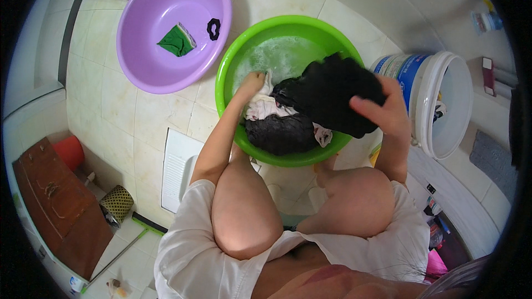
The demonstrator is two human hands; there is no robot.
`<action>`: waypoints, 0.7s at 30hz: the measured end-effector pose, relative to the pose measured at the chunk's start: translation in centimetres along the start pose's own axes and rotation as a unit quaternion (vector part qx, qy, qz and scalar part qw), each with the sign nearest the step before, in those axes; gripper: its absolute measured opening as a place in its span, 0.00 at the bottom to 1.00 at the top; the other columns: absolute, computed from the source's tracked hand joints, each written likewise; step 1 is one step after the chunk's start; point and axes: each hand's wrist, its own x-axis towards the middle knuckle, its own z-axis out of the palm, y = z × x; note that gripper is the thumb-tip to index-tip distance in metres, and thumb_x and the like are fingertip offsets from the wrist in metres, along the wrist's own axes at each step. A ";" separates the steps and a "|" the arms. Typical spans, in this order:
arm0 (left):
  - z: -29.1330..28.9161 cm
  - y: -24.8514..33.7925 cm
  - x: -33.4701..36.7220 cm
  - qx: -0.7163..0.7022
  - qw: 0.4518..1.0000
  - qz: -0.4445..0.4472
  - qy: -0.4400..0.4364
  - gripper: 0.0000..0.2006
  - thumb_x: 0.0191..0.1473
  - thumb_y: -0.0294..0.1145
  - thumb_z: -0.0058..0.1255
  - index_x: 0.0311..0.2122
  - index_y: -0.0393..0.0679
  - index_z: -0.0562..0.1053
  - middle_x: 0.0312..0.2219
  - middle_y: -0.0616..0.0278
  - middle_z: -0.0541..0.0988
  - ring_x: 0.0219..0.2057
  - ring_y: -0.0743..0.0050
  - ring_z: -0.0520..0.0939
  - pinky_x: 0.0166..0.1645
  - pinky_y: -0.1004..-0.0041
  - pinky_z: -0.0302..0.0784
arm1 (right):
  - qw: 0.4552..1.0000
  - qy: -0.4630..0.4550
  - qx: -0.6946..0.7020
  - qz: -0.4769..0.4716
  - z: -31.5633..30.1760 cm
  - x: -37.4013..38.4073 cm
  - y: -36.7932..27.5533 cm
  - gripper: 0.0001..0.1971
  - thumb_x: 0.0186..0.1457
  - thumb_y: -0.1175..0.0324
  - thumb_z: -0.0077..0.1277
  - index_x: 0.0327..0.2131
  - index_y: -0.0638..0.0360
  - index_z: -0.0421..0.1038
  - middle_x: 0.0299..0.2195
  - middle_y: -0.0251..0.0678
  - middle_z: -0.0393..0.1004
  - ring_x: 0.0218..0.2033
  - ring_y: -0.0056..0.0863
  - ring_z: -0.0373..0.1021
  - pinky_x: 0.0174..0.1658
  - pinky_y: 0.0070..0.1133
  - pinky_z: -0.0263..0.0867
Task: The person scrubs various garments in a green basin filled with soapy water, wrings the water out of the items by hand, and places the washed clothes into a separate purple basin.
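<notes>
right hand (392, 112) grips black cloth (335, 93), long axis pointing toward green basin's (321, 32) middle; left hand (252, 83) clutches white cloth (261, 101) inside.

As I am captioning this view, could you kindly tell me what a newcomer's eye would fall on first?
Probably the bright green basin in the centre, with sudsy water and laundry. At its right side, the right hand grips a black cloth. The purple basin at upper left also stands out, with a green cloth and black ring-shaped item inside.
</notes>
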 end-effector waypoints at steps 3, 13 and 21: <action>-0.2 1.1 -0.7 0.033 0.999 -0.025 -0.036 0.18 0.48 0.39 0.39 0.30 0.32 0.72 0.30 0.36 0.73 0.36 0.43 0.74 0.42 0.61 0.67 | 0.987 -0.127 -0.101 -0.007 -0.2 1.9 1.9 0.16 0.41 0.67 0.57 0.34 0.66 0.71 0.26 0.31 0.74 0.26 0.16 0.66 0.32 0.16 0.63; -2.7 4.7 -3.0 0.178 0.979 0.104 0.003 0.18 0.46 0.37 0.45 0.38 0.33 0.68 0.30 0.38 0.73 0.34 0.44 0.75 0.41 0.61 0.68 | 0.979 0.145 -0.130 -0.058 2.0 7.2 10.2 0.23 0.43 0.56 0.54 0.37 0.67 0.68 0.31 0.44 0.73 0.32 0.30 0.71 0.37 0.22 0.64; -1.8 12.4 -9.4 0.316 0.894 0.222 -0.228 0.38 0.39 0.52 0.54 0.51 0.36 0.58 0.43 0.35 0.65 0.47 0.41 0.65 0.48 0.57 0.64 | 0.935 0.004 -0.340 -0.100 2.8 9.8 17.8 0.29 0.44 0.55 0.54 0.50 0.51 0.59 0.48 0.45 0.60 0.50 0.44 0.57 0.52 0.33 0.52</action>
